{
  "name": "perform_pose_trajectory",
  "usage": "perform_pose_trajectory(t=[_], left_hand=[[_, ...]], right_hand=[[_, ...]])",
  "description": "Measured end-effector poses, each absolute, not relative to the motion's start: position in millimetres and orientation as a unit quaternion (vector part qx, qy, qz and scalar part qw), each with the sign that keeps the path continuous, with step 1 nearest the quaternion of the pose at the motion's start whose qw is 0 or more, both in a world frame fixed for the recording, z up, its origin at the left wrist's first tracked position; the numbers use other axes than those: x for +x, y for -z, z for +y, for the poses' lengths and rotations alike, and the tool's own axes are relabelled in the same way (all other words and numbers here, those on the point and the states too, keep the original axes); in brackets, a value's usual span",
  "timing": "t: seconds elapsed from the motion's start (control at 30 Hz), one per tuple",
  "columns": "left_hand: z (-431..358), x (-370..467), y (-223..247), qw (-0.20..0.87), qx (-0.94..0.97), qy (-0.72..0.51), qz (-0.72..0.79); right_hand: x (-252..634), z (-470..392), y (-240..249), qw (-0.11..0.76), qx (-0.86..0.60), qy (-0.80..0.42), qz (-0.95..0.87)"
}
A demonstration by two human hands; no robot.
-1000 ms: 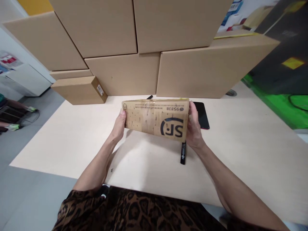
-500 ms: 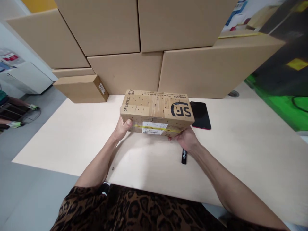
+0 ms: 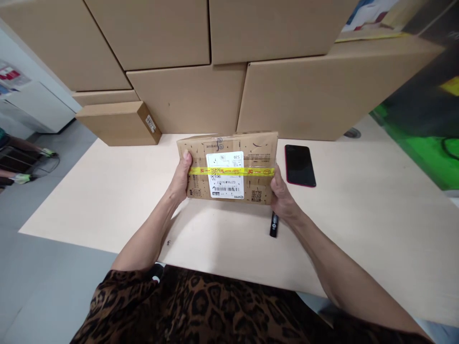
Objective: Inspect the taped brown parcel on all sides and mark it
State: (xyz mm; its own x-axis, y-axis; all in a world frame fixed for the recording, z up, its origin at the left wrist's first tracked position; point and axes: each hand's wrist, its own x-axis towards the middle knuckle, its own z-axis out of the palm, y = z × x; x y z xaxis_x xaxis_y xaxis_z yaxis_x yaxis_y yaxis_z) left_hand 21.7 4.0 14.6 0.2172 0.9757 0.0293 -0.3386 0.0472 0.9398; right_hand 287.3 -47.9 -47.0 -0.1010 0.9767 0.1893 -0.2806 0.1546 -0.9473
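We grip the parcel [image 3: 227,168] by both ends, left hand [image 3: 181,179] and right hand [image 3: 281,197] fingers clamped tight, label up; keep it level above the marker [image 3: 273,225].

Both arms reach forward from the bottom of the view, bare from the elbows down, forearms angling in toward each other. The left hand [image 3: 180,179] sits with its wrist bent slightly up, thumb lying on top and pointing forward, the other fingers tucked out of sight underneath. The right hand [image 3: 281,196] mirrors it a little lower, thumb up along the edge, fingers curled under and hidden. Both hands are closed in a firm grasp, wrists level.
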Motion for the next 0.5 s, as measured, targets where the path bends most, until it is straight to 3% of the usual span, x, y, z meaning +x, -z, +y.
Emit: perform_pose_trajectory(t=[0.27, 0.5], left_hand=[[0, 24, -7, 0.672, 0.472, -0.48, 0.309], [-7, 35, 1, 0.625, 0.438, -0.558, 0.325]], right_hand=[[282, -48, 24, 0.622, -0.359, -0.562, -0.411], [285, -44, 32, 0.623, -0.374, -0.586, -0.357]])
